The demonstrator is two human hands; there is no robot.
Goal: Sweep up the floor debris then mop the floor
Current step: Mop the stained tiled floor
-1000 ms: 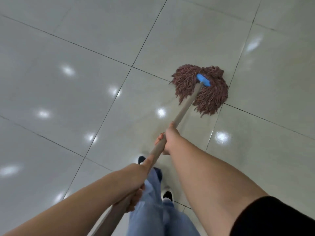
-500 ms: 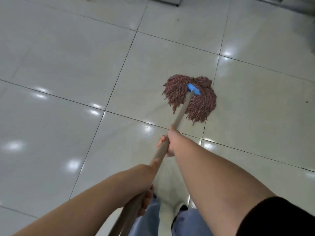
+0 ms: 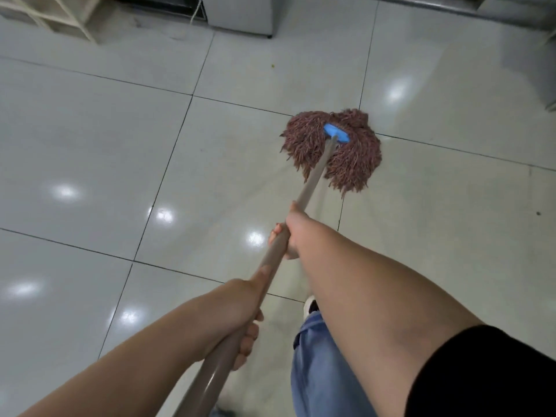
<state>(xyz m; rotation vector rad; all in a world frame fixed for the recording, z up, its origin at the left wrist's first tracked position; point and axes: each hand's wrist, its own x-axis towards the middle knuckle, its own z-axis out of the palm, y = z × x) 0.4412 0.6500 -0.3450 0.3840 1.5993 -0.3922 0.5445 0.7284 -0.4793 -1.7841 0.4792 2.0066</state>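
head view, looking down at both forearms over a glossy pale grey tiled floor [image 3: 90, 164] crossed by dark grout lines. left hand [image 3: 240, 323], nearer the body, is wrapped fully closed around the upper part of the long taupe mop handle [image 3: 273, 257]; right hand [image 3: 290, 233], further down, is likewise curled shut around the same shaft. reddish-brown string mop head [image 3: 352, 158] with its blue plastic clamp [image 3: 336, 133] lies spread flat on the floor, over a grout crossing toward the far right of the visible tiles.

risks, as a judgement: a small yellowish speck [image 3: 272, 66] near the far edge of the floor and a dark speck [image 3: 538, 213] near its right edge look like unswept debris; the wet strings could smear or drag them rather than lift them. pushing further forward could knock the mop head against the grey cabinet base [image 3: 240, 13] or snag the thin pale cord [image 3: 195, 12] hanging beside it at the far edge. the pale wooden rack [image 3: 57, 16] stands at the far left corner. the sheen of the tiles suggests a slip hazard for the person's white shoe [image 3: 310, 305] stepping close behind the mop.

no brand, label or legible writing is visible on any item.
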